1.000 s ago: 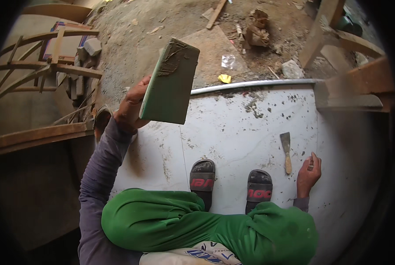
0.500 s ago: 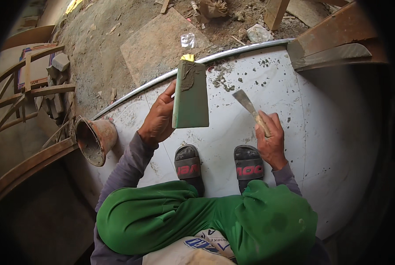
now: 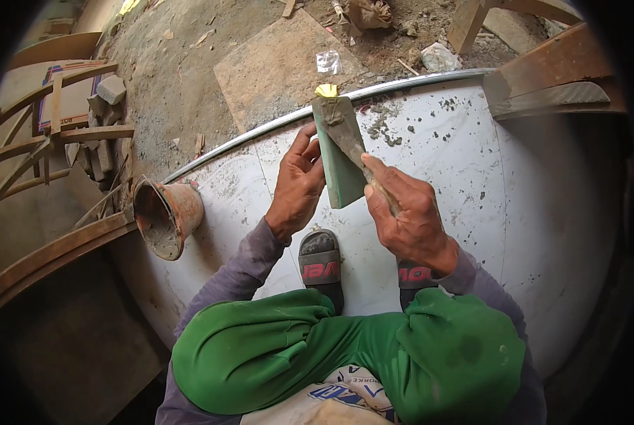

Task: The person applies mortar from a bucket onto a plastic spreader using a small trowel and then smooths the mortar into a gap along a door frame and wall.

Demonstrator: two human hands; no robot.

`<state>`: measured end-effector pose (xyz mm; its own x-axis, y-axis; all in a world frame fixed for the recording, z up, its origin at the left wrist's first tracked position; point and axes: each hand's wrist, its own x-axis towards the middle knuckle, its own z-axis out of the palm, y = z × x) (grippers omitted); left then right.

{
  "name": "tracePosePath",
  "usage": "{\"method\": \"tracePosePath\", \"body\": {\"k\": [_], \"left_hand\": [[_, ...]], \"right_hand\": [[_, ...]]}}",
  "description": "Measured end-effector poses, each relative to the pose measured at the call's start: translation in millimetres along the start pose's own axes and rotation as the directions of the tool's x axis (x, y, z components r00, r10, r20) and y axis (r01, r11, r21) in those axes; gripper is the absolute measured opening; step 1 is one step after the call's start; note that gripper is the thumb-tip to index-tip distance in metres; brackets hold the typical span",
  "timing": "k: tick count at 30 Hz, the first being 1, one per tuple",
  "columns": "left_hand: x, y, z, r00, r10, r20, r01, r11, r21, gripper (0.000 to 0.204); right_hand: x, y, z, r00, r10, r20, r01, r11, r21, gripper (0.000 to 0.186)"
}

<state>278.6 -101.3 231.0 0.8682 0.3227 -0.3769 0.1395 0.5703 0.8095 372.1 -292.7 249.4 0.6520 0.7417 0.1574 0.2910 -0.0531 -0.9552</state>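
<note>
My left hand is closed on the left side of a green rectangular board. It is held tilted above the white floor, and whatever grip it may have behind is hidden. Grey mortar is smeared on its far end. My right hand grips the wooden handle of a putty knife, thumb and index finger up near the blade. That blade lies across the upper part of the board, at the mortar. Under my hands are my feet in dark slide sandals.
At the left a mortar-stained bucket lies tipped beside a curved wooden frame and broken blocks. A metal edge strip borders the white floor, strewn with mortar crumbs. Brown boards stand at the far right.
My right hand has moved left and up, bringing the putty knife's blade onto the board. The board has tilted a little. The whole view has shifted slightly.
</note>
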Motion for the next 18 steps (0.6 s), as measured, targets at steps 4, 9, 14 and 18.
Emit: {"method": "tracePosePath", "body": {"k": [4,9,14,18], "left_hand": [[-10,-7,9,0.999,0.008,0.034,-0.011,0.995,0.100,0.049],[6,17,-4,0.998,0.055,-0.042,-0.058,0.996,-0.068,0.054],[1,3,5,0.999,0.028,0.043,-0.031,0.998,0.053,0.052],[-3,1,7,0.999,-0.022,0.036,0.020,0.998,0.055,0.050]], "right_hand": [[29,-1,-15,0.977,0.112,-0.182,-0.098,0.992,0.082,0.036],[-7,-6,-29,0.991,0.068,-0.117,-0.073,0.997,-0.034,0.037],[9,4,-20,0.992,0.085,-0.092,-0.087,0.996,-0.016,0.037],[20,-7,-37,0.976,0.180,-0.121,-0.175,0.983,0.049,0.034]]}}
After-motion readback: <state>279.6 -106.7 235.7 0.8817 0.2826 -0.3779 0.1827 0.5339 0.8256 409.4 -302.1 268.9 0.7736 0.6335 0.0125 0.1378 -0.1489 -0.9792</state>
